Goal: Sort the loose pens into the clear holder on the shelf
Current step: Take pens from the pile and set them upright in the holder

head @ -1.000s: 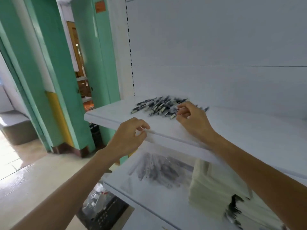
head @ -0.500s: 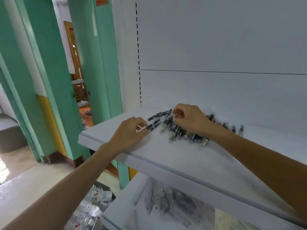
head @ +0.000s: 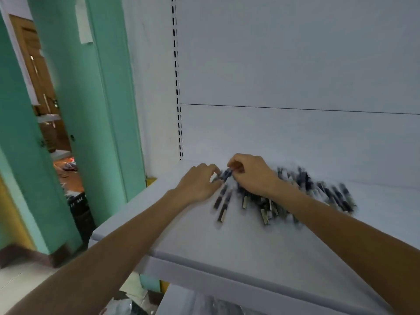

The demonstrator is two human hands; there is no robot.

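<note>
The pens (head: 266,209) lie in a blurred heap on the white shelf (head: 227,246), spreading rightward from and beneath the right hand (head: 252,176). Its curled thumb and fingers pinch a dark pen at the heap's left end. Just left of that pinch, the left hand (head: 197,185) curls its fingers against the pens; the blur hides whether it holds one.

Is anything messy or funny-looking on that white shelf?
Yes. The pens lie loose in a jumbled heap on the shelf, pointing different ways, with a couple lying apart toward the front edge. The left hand and right hand reach into its left end. No holder is in view.
</note>
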